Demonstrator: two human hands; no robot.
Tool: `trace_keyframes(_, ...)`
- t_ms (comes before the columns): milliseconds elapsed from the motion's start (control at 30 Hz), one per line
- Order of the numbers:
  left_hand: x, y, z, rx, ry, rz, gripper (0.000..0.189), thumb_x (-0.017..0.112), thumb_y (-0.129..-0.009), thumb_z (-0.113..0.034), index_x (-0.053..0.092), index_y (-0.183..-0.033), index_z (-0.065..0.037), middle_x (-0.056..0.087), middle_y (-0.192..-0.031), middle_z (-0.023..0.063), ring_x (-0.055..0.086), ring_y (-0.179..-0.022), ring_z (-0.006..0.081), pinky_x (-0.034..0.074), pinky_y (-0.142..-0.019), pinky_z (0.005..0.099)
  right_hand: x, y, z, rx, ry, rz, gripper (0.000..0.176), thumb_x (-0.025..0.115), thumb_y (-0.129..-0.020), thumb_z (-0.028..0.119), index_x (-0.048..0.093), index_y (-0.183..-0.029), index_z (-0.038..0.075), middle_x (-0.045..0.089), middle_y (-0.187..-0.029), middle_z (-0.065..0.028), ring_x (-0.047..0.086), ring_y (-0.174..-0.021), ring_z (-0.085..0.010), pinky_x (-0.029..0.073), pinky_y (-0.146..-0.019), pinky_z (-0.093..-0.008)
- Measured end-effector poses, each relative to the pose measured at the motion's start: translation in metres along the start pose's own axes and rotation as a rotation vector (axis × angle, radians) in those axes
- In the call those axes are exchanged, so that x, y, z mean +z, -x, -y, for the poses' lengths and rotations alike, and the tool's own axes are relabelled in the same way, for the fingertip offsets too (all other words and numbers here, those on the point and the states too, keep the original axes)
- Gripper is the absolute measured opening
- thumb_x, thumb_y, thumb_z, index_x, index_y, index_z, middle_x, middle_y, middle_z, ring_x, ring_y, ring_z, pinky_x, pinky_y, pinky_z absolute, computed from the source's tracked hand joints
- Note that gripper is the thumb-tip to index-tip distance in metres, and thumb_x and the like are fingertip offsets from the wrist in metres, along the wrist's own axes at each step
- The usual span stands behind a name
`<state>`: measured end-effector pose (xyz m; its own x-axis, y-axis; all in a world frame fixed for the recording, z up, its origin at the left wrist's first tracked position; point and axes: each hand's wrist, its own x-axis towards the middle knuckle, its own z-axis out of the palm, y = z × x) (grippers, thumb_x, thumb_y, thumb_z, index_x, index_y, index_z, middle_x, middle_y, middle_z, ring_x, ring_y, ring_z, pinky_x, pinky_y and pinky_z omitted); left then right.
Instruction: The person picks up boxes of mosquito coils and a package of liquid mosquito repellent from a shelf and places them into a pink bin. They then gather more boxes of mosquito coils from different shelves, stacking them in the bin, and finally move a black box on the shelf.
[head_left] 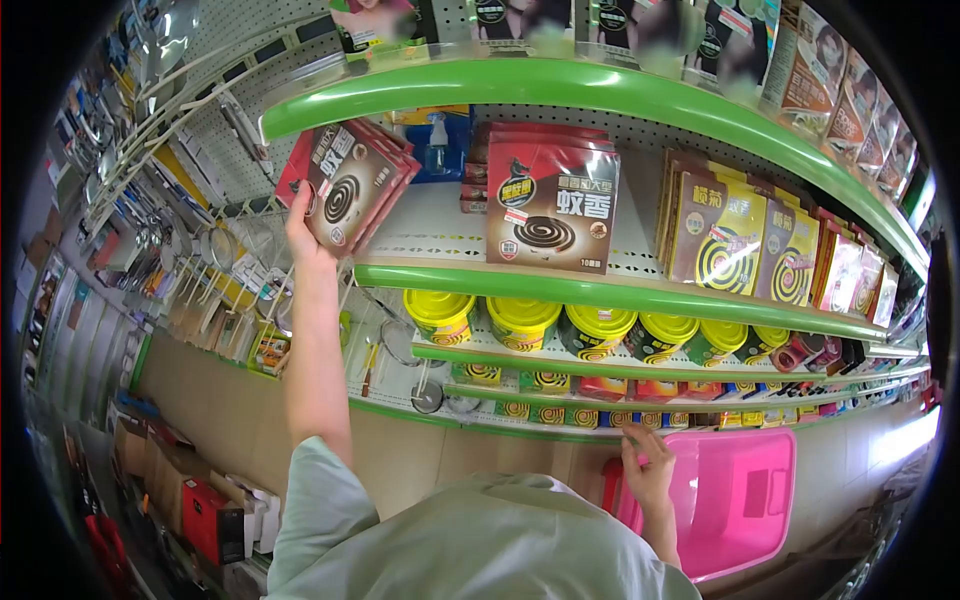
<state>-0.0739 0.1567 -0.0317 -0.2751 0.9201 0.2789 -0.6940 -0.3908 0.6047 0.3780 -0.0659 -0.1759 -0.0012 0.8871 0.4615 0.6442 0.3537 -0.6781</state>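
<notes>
My left hand (308, 232) grips a small stack of red and brown mosquito coil boxes (357, 190), tilted at the left end of the green-edged shelf (440, 277). To their right, more boxes of the same kind (550, 215) stand upright on that shelf. A blue package with a bottle picture (436, 145) shows behind, between the two groups. My right hand (648, 462) is low, beside the left rim of a pink basket (735, 437), with its fingers curled; whether they hold anything is hidden.
Yellow-green coil boxes (727, 240) stand farther right on the shelf. Yellow-lidded tubs (520, 318) line the shelf below. Metal racks with hanging utensils (215, 250) are at left, and a red box (210, 520) sits on the floor. Green shelf edge (560, 85) overhangs above.
</notes>
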Motion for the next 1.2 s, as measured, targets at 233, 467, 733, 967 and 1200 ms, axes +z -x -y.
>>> trace_keyframes(233,-0.011,0.028,-0.020,0.072,-0.090,-0.080,0.038,0.057,-0.081,-0.026,0.052,-0.108,0.001,0.058,-0.105,0.0147,0.058,-0.091,0.0255,0.047,-0.080,0.0376,0.010,-0.019,0.013,0.066,-0.097,0.103,0.019,0.058,-0.072,0.000,0.060,-0.090,0.002,0.062,-0.090,-0.0134,0.060,-0.076,-0.0263,0.048,-0.065,-0.0312)
trace_keyframes(467,-0.001,0.086,-0.037,0.094,-0.145,-0.199,0.038,0.057,-0.080,-0.025,0.051,-0.108,-0.001,0.057,-0.106,0.0145,0.057,-0.092,0.0278,0.047,-0.080,0.0405,0.026,-0.037,0.014,-0.098,-0.127,0.131,0.019,0.059,-0.071,0.001,0.061,-0.090,0.002,0.062,-0.089,-0.0131,0.060,-0.079,-0.0273,0.048,-0.071,-0.0320)
trace_keyframes(733,-0.003,0.204,0.010,0.022,-0.255,0.198,0.075,0.068,-0.064,-0.021,0.032,-0.125,0.001,0.049,-0.115,0.0164,0.049,-0.108,0.0271,0.043,-0.089,0.0410,0.029,-0.044,0.027,-0.125,-0.397,0.265,0.048,0.072,-0.066,0.016,0.053,-0.107,-0.001,0.058,-0.103,-0.0161,0.057,-0.094,-0.0253,0.046,-0.079,-0.0325)
trace_keyframes(967,0.077,0.250,0.087,-0.277,-0.454,0.371,0.092,0.078,-0.058,-0.011,0.020,-0.129,-0.004,0.038,-0.123,0.0109,0.041,-0.112,0.0207,0.036,-0.093,0.0360,0.007,-0.049,0.057,-0.138,-0.727,0.351,0.121,0.083,-0.051,0.036,0.003,-0.135,-0.001,0.030,-0.132,-0.0185,0.032,-0.122,-0.0272,0.030,-0.098,-0.0401)
trace_keyframes(1200,0.105,0.256,0.150,-0.340,-0.517,0.660,0.079,0.076,-0.062,-0.009,0.025,-0.122,-0.005,0.038,-0.119,0.0111,0.041,-0.112,0.0195,0.035,-0.093,0.0353,-0.019,-0.013,0.040,0.262,-0.987,0.140,0.113,0.077,-0.058,0.003,-0.006,-0.135,0.003,0.035,-0.128,-0.0132,0.038,-0.117,-0.0219,0.035,-0.096,-0.0354)
